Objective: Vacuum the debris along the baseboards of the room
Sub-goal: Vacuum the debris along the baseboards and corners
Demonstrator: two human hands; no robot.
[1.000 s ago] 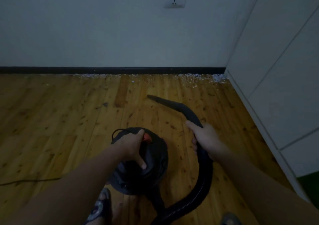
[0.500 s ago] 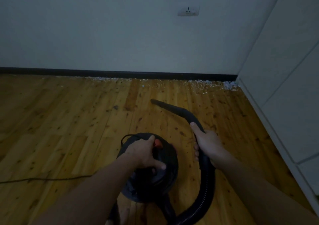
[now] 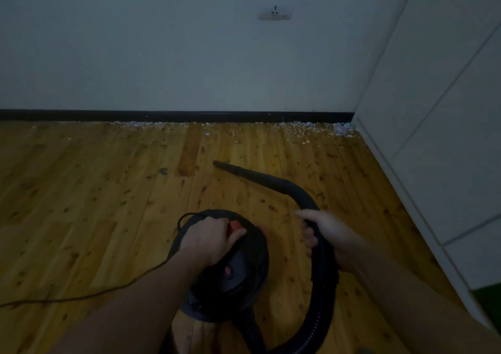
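Debris [image 3: 295, 130] is seen strewn in a pale band on the wooden floor [image 3: 81, 191] against the black baseboard [image 3: 162, 115], thickest toward the corner where the white cabinet [image 3: 433, 109] meets the wall. None of it has been reached yet: the nozzle [image 3: 225, 166] is held well short of the band, pointed left and forward.

Compared with a second ago, the left hand [image 3: 210, 241] has been closed down over the top of the black canister vacuum [image 3: 230, 267]. Earlier its index finger was stretched toward the orange switch [image 3: 235, 226]; now the fingers are curled round the top handle with the thumb laid beside that switch. The right hand [image 3: 322, 231] is kept wrapped round the black hose [image 3: 322, 286] as before, index finger extended along it. The baseboard also sits lower in view, so the head appears to have been raised.

This is judged to be the end of the switching-on or gripping step, so that the canister can be carried or dragged nearer. A power cord [image 3: 67, 298] is trailed off to the left. Whether the motor is running cannot be told.
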